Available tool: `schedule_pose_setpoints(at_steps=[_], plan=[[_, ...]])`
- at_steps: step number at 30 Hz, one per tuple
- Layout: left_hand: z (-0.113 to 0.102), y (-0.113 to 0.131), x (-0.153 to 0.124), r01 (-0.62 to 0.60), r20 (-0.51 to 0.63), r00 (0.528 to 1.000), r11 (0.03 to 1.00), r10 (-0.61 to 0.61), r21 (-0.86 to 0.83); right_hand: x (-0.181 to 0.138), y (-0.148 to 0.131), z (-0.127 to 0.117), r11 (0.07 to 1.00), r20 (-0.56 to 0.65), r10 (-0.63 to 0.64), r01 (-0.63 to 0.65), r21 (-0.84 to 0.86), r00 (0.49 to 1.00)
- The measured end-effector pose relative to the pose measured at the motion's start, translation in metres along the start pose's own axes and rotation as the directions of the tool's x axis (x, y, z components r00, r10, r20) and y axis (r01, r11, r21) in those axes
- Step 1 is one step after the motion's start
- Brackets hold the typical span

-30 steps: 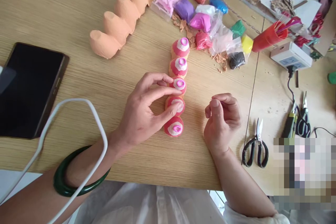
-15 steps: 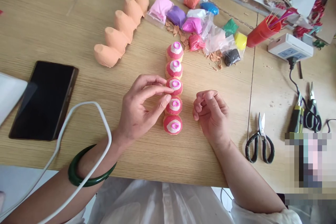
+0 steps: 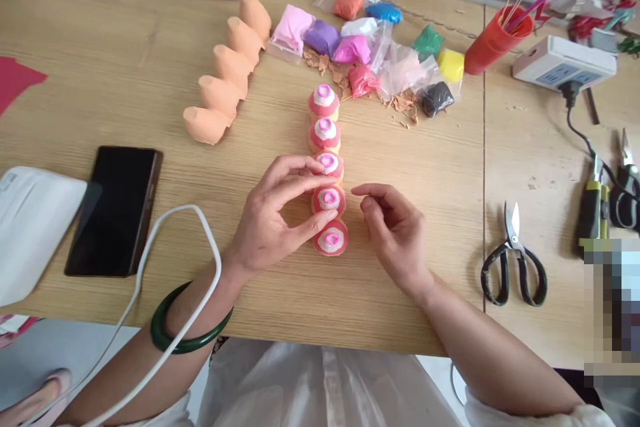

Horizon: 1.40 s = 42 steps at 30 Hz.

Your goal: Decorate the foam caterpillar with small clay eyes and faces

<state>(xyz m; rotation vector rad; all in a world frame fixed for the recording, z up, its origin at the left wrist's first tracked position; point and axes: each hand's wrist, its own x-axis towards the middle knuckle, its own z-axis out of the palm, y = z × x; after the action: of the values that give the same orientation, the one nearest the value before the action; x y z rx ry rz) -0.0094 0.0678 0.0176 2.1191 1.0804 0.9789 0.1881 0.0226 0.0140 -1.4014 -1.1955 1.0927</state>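
A strip of several joined egg-carton cups [image 3: 323, 140] runs up the middle of the table, domed and painted pink, each with a white top and a small bright-pink ring. My left hand [image 3: 273, 213] reaches over its lower half from the left, fingers apart, with fingertips and thumb on either side of one ring; whether they touch the cup I cannot tell. To the right of the strip, my right hand [image 3: 393, 233] is curled, thumb against the bent fingers and index fingertip pointing at the cups. Anything inside its pinch is hidden.
An unpainted orange egg-carton strip [image 3: 234, 63] lies upper left. Bagged coloured clay [image 3: 353, 49] spreads behind the cups, beside a red cup of sticks [image 3: 497, 40] and a power strip [image 3: 565, 63]. Scissors [image 3: 513, 253] are at right, a phone [image 3: 114, 213] and white cable [image 3: 213, 240] at left.
The view has shifted. My left thumb and fingertips have moved slightly down the strip and further over it. My right hand has turned, its index fingertip now pointing out toward the cups.
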Motion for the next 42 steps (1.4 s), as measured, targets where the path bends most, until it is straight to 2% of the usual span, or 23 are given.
schedule_pose_setpoints(at_steps=[3, 7, 16, 21, 24, 32, 39, 42], plan=[[0.000, 0.000, 0.000, 0.001, 0.003, 1.000, 1.000, -0.001, 0.018, -0.009, -0.001, 0.005, 0.983, -0.006, -0.111, 0.109, -0.149, 0.994], [0.000, 0.001, 0.000, -0.001, -0.007, 1.000, 1.000, 0.001, 0.031, -0.013, 0.001, 0.007, 0.956, 0.005, -0.194, 0.190, -0.225, 0.981], [0.001, 0.001, 0.001, 0.005, -0.021, 1.000, 0.999, -0.004, 0.049, -0.015, 0.001, 0.008, 0.950, 0.042, -0.230, 0.234, -0.207, 0.972], [0.001, 0.001, 0.001, 0.010, -0.023, 1.000, 0.998, -0.008, 0.065, -0.014, 0.000, 0.007, 0.952, 0.009, -0.205, 0.202, -0.230, 0.979], [0.001, 0.002, 0.000, 0.020, -0.025, 1.000, 0.998, -0.018, 0.057, -0.015, 0.001, 0.007, 0.945, 0.019, -0.227, 0.225, -0.237, 0.974], [0.001, 0.000, 0.000, -0.002, -0.019, 1.000, 0.999, 0.002, 0.036, -0.017, 0.005, 0.006, 0.863, 0.098, -0.422, 0.432, -0.263, 0.901], [0.002, 0.001, 0.000, 0.017, -0.022, 1.000, 0.999, -0.016, 0.038, -0.015, 0.008, 0.006, 0.846, 0.113, -0.426, 0.440, -0.301, 0.898], [0.001, 0.002, 0.000, 0.007, -0.020, 1.000, 1.000, -0.006, 0.028, -0.014, 0.009, 0.003, 0.764, 0.138, -0.512, 0.523, -0.379, 0.848]])
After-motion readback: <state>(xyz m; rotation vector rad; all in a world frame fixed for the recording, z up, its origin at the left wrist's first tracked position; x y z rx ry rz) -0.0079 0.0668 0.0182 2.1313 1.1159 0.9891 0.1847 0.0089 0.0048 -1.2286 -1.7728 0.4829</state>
